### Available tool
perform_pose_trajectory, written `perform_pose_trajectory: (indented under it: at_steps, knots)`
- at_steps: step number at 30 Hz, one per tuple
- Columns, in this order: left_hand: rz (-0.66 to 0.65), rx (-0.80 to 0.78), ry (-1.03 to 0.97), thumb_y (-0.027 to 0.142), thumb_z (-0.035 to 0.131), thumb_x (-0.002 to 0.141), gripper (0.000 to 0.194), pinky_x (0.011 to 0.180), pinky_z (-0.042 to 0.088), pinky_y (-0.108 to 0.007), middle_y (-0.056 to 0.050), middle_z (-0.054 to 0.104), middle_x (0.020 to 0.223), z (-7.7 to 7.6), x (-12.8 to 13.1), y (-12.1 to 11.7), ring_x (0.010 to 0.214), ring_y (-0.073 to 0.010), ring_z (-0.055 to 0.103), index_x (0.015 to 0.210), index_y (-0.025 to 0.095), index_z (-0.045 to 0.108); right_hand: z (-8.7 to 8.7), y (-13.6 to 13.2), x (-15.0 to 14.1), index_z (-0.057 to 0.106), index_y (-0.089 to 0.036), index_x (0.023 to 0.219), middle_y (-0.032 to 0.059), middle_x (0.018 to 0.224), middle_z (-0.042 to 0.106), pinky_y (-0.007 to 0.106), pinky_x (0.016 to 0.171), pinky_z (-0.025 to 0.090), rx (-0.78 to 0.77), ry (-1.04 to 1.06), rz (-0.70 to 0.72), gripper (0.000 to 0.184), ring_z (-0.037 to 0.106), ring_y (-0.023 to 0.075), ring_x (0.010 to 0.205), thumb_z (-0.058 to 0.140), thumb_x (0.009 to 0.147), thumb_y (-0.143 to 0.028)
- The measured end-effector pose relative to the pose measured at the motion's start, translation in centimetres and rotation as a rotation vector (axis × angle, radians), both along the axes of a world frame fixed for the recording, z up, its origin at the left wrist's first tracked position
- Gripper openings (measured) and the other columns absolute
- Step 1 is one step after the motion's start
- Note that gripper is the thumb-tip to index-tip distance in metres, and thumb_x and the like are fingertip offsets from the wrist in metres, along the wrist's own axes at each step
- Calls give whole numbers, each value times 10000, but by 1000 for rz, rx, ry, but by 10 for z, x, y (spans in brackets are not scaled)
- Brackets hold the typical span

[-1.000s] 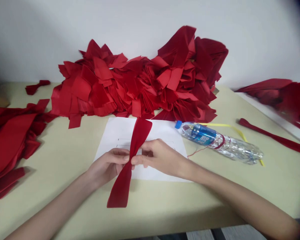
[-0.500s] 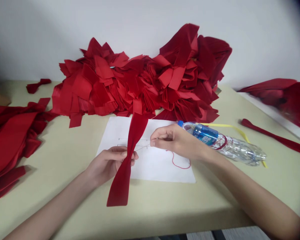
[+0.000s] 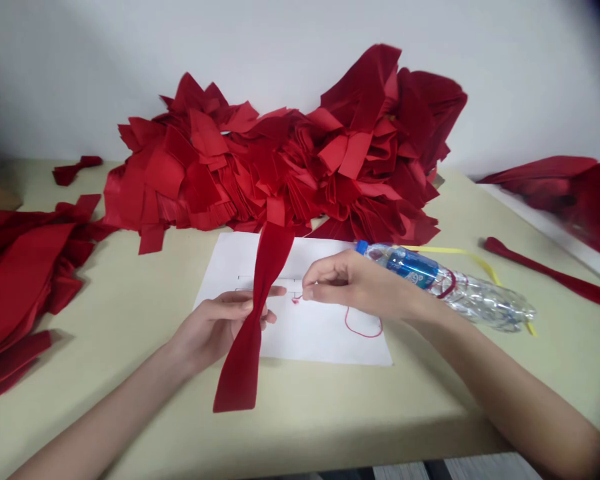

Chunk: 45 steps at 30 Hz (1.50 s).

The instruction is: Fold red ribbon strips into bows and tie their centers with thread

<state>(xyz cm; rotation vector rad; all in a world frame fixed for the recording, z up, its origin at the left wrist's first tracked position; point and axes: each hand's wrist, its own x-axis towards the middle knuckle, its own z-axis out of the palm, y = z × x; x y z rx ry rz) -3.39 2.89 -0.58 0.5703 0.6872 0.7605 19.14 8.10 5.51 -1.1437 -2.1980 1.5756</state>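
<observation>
Red ribbon gathered in the left hand, with crowded surroundings

Across the far side of the table, a big heap of red strips stands against the pale wall. A second pile of red strips lies to the left, with a small red bow-shaped piece beyond it. On the right, a clear bottle lies on its side, its blue cap toward the far left and a red cord wound around it; the right hand and forearm hide part of it. A yellow strip shows behind the bottle, and farther right lies a long, narrow red strip. More red material rests at the far right.

The red ribbon is over the white sheet, covering some of its drawn lines. Its long axis slants from near left to far right; the flared near end hangs past the sheet's near edge, and the far end overlaps the heap in view. The left hand is clamped on its narrow middle. The right hand's thumb and fingertips are pinched together on red thread, which loops over the sheet; any needle is too small to make out.
</observation>
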Motion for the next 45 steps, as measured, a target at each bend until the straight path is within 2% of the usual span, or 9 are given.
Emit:
perform_pose_trajectory:
  at_steps: [3, 7, 12, 17, 25, 31, 35, 40, 45]
  knots:
    - [-41, 21, -13, 192, 662, 681, 79, 576, 402, -231, -62, 611, 726, 0, 2, -2, 657, -141, 533, 701, 119, 685, -4, -7, -8, 626, -137, 812, -10, 674, 544, 215, 526, 316, -33, 42, 27, 224, 420, 72, 577, 528, 809, -339]
    - [-103, 36, 0, 208, 678, 669, 121, 606, 414, -237, -74, 634, 788, 0, 4, -4, 635, -128, 546, 735, 107, 690, -7, -7, -9, 610, -142, 793, -11, 664, 535, 214, 518, 316, -33, 53, 26, 205, 423, 73, 569, 524, 807, -328]
    - [-88, 25, 33, 237, 680, 680, 148, 541, 389, -213, -63, 615, 756, 1, 4, -3, 611, -113, 533, 731, 98, 686, -3, 5, 4, 550, -148, 713, -52, 558, 403, 204, 461, 252, 45, -46, -44, 189, 326, 51, 495, 534, 784, -322]
    - [-85, 18, 64, 240, 673, 690, 145, 532, 390, -208, -65, 615, 750, 3, 4, -2, 606, -110, 526, 724, 100, 688, 2, 15, 17, 486, -161, 655, -51, 558, 413, 200, 456, 257, 71, -148, -59, 168, 349, 51, 493, 523, 763, -284]
    - [-92, 25, 99, 236, 669, 687, 133, 537, 400, -214, -61, 621, 736, 2, 5, -2, 598, -109, 521, 704, 108, 697, 9, 18, 23, 444, -171, 594, -48, 536, 389, 212, 478, 279, 302, -320, -61, 155, 322, 62, 500, 502, 729, -218]
    - [-81, 69, 117, 257, 678, 681, 145, 552, 394, -223, -57, 620, 724, 1, 2, -2, 603, -116, 522, 696, 115, 702, -4, 19, 23, 467, -171, 546, -30, 527, 449, 237, 496, 268, 499, -545, -57, 126, 348, 77, 499, 489, 668, -149]
    - [-91, 86, 92, 241, 687, 674, 130, 572, 405, -225, -58, 623, 725, 2, 1, -1, 604, -119, 523, 704, 115, 705, -9, 16, 20, 508, -164, 569, -30, 530, 445, 226, 499, 273, 398, -415, 62, 181, 359, 71, 507, 498, 741, -220]
    - [-38, 86, 25, 208, 675, 701, 81, 615, 425, -234, -75, 644, 929, 1, 4, -1, 683, -134, 565, 739, 148, 713, 6, 4, 6, 628, -151, 774, -39, 565, 445, 196, 453, 260, 22, -136, 177, 200, 341, 50, 493, 538, 792, -328]
    - [-162, 126, -53, 263, 711, 674, 135, 629, 426, -245, -49, 652, 711, -1, 7, -5, 638, -143, 589, 741, 146, 718, 9, -10, -9, 647, -146, 803, -51, 552, 432, 193, 424, 219, -65, -16, 94, 197, 280, 34, 457, 527, 816, -302]
